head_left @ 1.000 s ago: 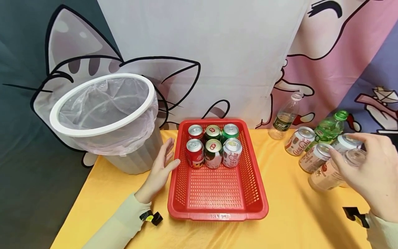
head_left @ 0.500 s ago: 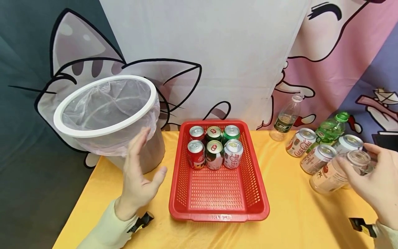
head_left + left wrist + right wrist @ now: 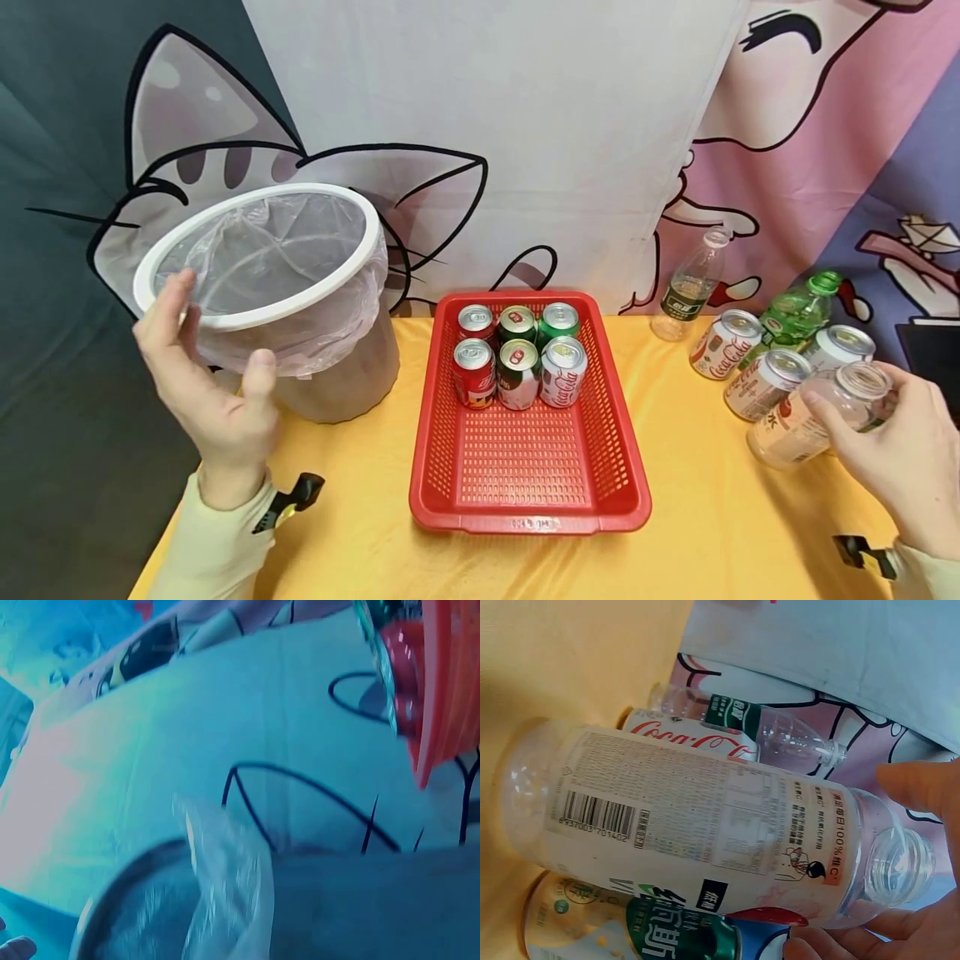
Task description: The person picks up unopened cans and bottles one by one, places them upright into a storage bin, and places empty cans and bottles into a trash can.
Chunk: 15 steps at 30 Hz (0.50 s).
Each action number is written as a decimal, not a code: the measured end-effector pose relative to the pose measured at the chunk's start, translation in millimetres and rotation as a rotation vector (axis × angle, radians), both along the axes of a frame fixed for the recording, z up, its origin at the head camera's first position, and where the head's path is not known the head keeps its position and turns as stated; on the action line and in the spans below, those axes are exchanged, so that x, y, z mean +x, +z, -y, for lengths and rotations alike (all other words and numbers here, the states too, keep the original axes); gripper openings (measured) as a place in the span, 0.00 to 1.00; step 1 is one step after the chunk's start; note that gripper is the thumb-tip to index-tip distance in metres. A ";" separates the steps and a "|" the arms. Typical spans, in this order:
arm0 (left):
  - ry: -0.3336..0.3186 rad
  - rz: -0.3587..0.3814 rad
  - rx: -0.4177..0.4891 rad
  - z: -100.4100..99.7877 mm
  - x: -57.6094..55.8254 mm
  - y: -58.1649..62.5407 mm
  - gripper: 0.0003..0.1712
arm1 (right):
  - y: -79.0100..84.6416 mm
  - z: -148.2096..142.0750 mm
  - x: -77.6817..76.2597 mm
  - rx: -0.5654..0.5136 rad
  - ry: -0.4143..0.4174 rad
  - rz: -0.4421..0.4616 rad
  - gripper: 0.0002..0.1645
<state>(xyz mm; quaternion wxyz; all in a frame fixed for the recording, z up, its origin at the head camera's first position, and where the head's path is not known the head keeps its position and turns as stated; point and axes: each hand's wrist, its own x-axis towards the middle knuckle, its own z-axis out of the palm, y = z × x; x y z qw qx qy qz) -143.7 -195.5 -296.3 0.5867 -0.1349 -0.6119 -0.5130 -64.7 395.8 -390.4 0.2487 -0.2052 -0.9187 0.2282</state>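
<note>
My right hand curls its thumb and fingers round the upper part of a clear, uncapped plastic bottle with a pale printed label. In the head view this bottle stands on the cloth at the right. Close by are several drink cans, including a white Coca-Cola can and a pinkish can. A gold and green can shows beside the bottle in the right wrist view. Raised before the lined bin, my left hand holds nothing, its fingers spread.
In the middle lies a red perforated basket, with several cans such as a red can grouped at its far end. A clear bottle and a green bottle stand at the back right. A printed curtain hangs behind.
My left hand has moved left from the basket's side to before the bin. My right hand has come lower and closed round the clear bottle's top.
</note>
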 end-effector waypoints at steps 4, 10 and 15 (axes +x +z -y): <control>0.054 0.047 0.036 14.6 -6.5 7.1 0.49 | -1.0 -1.2 1.7 0.013 0.001 0.027 0.50; 0.112 0.203 0.046 46.6 -14.8 6.5 0.44 | -7.0 -3.5 3.8 0.007 0.012 -0.004 0.48; -0.023 0.421 0.321 81.7 -30.7 1.2 0.37 | -10.2 -6.0 3.9 0.052 0.030 -0.037 0.44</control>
